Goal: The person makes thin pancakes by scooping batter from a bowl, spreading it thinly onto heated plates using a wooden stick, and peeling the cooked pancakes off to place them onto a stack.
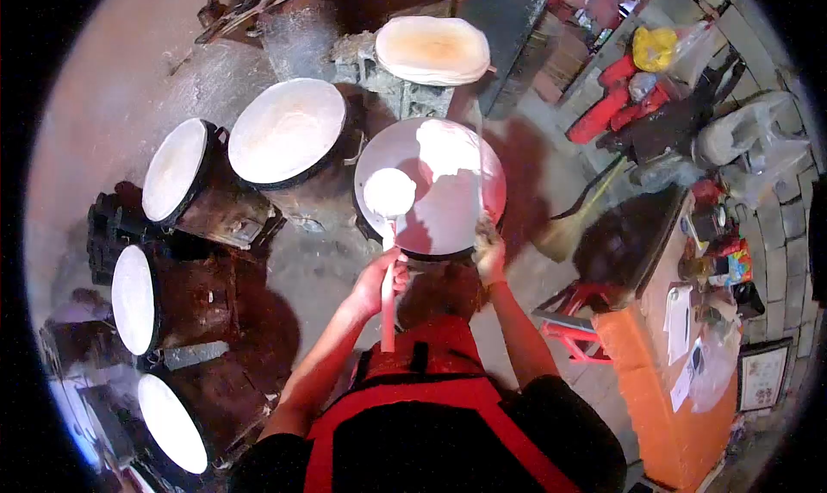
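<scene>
A round griddle [439, 217] stands in front of me, with a bright white patch [450, 152], possibly batter, across its upper right. My left hand [379, 282] is wrapped round the long handle of a ladle. The ladle's round head [389, 191], white and glaring, is over the left part of the griddle. At the griddle's lower right rim, my right hand [490, 253] is closed round the end of a long thin tool [481, 161]. That tool reaches up across the griddle's right side; its exact kind is unclear.
Several more round griddles, white on top, sit on drum stoves at the left, one [289, 133] near mine. A stack of thin round flatbreads [432, 51] rests on blocks behind. To the right are a broom [573, 221], an orange-covered table [642, 390] and plastic bags [749, 135].
</scene>
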Tool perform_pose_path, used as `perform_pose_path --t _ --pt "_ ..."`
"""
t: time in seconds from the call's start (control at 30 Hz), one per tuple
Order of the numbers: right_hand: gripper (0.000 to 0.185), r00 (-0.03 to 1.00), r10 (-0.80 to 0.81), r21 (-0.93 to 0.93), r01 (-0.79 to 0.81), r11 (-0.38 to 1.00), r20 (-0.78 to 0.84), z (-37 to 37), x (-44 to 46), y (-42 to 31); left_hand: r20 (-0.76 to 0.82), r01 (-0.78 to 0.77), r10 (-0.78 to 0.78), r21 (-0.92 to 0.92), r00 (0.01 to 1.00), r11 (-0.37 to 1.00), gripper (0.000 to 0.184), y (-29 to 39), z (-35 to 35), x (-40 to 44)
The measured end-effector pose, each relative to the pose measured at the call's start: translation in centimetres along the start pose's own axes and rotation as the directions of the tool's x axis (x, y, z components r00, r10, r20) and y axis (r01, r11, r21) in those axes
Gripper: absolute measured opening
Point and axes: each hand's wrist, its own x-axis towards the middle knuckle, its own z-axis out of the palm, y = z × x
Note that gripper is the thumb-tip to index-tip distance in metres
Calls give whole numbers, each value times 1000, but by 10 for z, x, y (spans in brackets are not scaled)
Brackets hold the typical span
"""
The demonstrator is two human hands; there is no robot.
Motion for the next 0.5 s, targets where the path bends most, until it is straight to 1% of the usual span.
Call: perform_pose_path --t 0.03,0.07,0.1,0.13,0.17,0.2,0.23,0.27,0.3,0.33,0.37,0.43,0.47,0.5 --pt "28 999 -31 233 26 972 18 11 3 7 -31 19 -19 -18 999 1000 11 -3 1 0" --pt "27 999 -39 -99 41 994 19 21 11 12 -12 47 -46 54 999 997 12 -6 -20 15" --pt "28 994 -88 -310 104 945 67 25 23 21 6 55 -55 14 998 998 12 -7 -23 12" --pt "30 984 -112 -399 160 903 141 28 36 31 28 62 -61 -24 998 998 12 -8 -21 8" --pt "31 979 -73 -428 150 891 190 30 48 40 51 67 -64 -61 997 996 12 -9 -15 5" --pt "33 974 -9 -461 116 880 226 31 56 42 -12 -113 115 83 993 990 13 -17 7 -11" --pt "32 959 153 -428 -37 903 239 43 39 11 -64 -207 219 160 974 965 12 -23 25 -21" --pt "32 919 310 -407 -194 893 244 58 20 -24 -110 -291 323 239 940 926 12 -29 41 -31" --pt "32 875 389 -465 -226 856 289 56 8 -53 -147 -364 426 322 893 874 12 -34 49 -32" --pt "32 822 466 -524 -253 813 327 50 -1 -77 -183 -351 423 326 888 878 8 -39 45 -29" --pt "32 766 517 -506 -294 810 382 42 -4 -96 -214 -327 384 259 898 909 9 -43 40 -28" --pt "29 802 499 -318 -404 858 329 -13 26 -60 -264 -284 306 118 915 951 10 -51 23 -24" --pt "32 862 396 -367 -274 889 316 -31 37 -57 -276 -306 308 49 911 951 12 -60 6 -18" --pt "35 907 285 -414 -141 899 311 -37 43 -60 -329 -326 321 43 888 944 12 -68 4 -21"
